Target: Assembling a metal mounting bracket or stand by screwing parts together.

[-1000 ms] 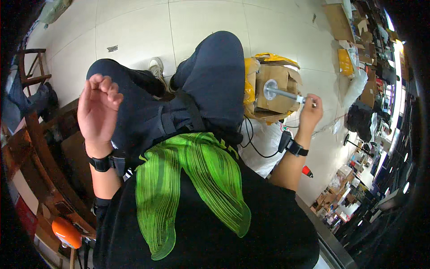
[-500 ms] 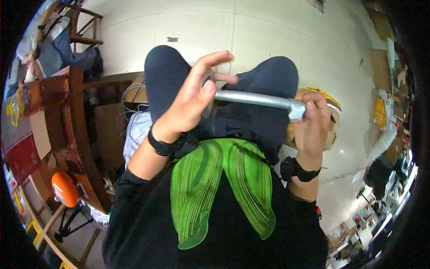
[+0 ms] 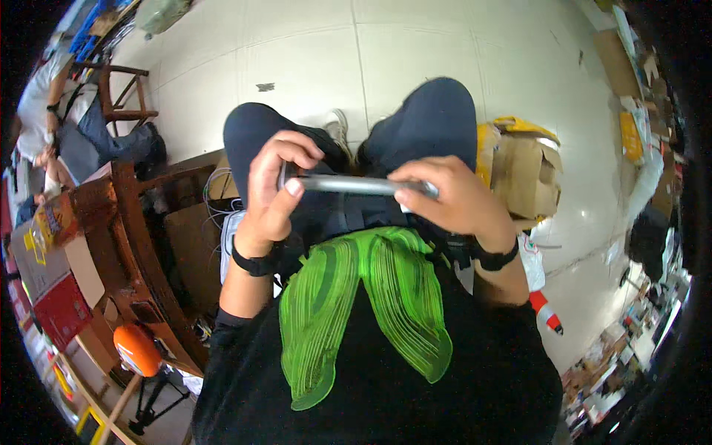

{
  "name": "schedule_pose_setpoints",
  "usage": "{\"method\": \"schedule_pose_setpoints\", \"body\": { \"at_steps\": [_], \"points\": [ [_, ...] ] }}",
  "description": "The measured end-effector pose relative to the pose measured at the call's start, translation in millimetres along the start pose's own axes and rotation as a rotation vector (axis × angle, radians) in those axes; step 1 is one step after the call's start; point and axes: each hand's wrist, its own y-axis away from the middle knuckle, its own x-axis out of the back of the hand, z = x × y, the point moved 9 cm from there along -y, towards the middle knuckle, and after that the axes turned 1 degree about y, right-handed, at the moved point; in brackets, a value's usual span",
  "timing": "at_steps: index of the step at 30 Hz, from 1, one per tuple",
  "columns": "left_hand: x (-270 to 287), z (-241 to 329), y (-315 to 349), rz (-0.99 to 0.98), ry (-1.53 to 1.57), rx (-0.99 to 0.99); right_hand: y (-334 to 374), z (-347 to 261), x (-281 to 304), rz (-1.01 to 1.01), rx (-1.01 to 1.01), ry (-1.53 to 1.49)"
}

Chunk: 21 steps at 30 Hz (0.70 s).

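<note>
A silver metal tube (image 3: 352, 185) is held level above my lap, between both hands. My left hand (image 3: 268, 196) is closed round its left end, where a rounded grey part partly shows between thumb and fingers. My right hand (image 3: 456, 194) grips the tube near its right end, fingers on top and thumb on the near side. The tube's right tip shows just past the fingertips. Below the tube, two green striped sheer fabric flaps (image 3: 322, 326) hang over my black shirt.
A brown wooden desk (image 3: 141, 252) stands at my left, with an orange rounded object (image 3: 137, 350) beside it. An open cardboard box (image 3: 523, 174) sits right of my knee. Another person (image 3: 44, 111) sits at far left near a wooden stool (image 3: 126, 93). Cluttered goods line the right side.
My right hand has moved left and turned, now gripping the tube from above. The pale fitting at its right end no longer shows clearly. My left hand's fingers have curled in.
</note>
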Motion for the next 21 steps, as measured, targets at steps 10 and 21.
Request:
{"method": "schedule_pose_setpoints", "body": {
  "at_steps": [10, 21],
  "points": [
    [-34.5, 44.0, -17.9, -0.196, -0.233, -0.377, 3.2, -13.1, -6.1, -0.058, 0.079, 0.328],
    [-89.9, 72.9, 19.5, -0.391, -0.641, -0.721, -8.0, -13.1, -49.6, 0.033, 0.408, 0.291]
  ]
}}
